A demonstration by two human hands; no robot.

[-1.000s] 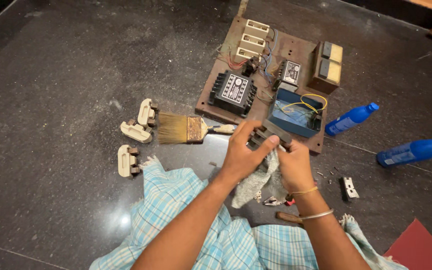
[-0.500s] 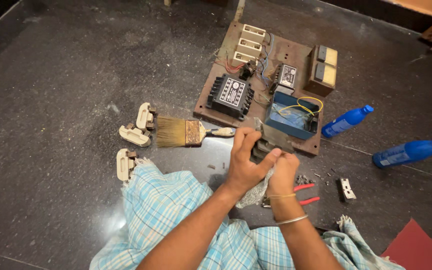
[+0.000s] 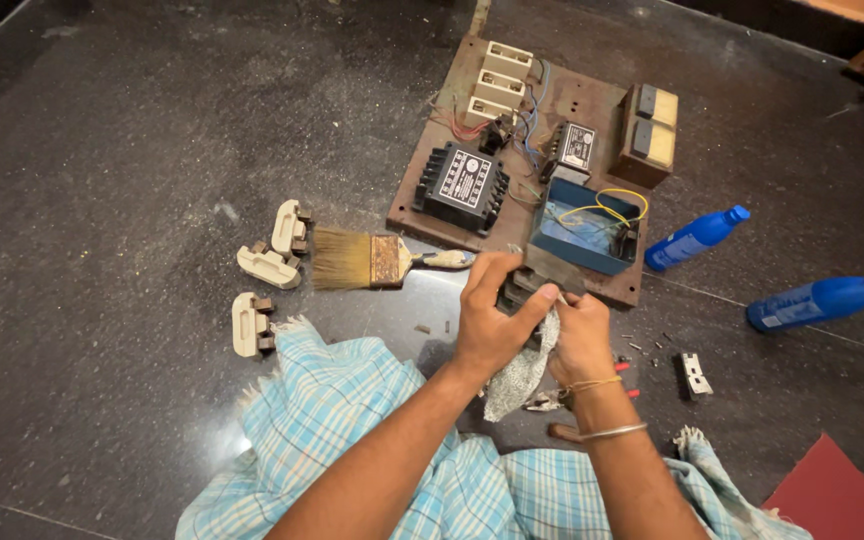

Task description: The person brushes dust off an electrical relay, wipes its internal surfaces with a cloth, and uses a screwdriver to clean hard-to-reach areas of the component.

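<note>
Looking down from the head cam: both forearms come up from the bottom of the view and meet just below the brown board (image 3: 592,105). My left hand (image 3: 492,320) is curled over a small dark ribbed part (image 3: 517,292), fingers wrapped across its top and thumb underneath, so it's properly clamped on it. My right hand (image 3: 580,335) is tucked in right beside it, wrist bent inward, fingers bunched around a pale patterned rag (image 3: 517,375) that's pressed against the same part and hangs down between the wrists. Bangles sit on the right wrist.

The part sits just off the near edge of the board, right in front of the open blue box (image 3: 562,235) with yellow wire in it. The paintbrush (image 3: 372,262) lies just left of my left hand, not touching. Three cream fuse holders (image 3: 270,265) sit further left, and two blue bottles (image 3: 752,270) well off to the right on the dark floor (image 3: 102,150).
</note>
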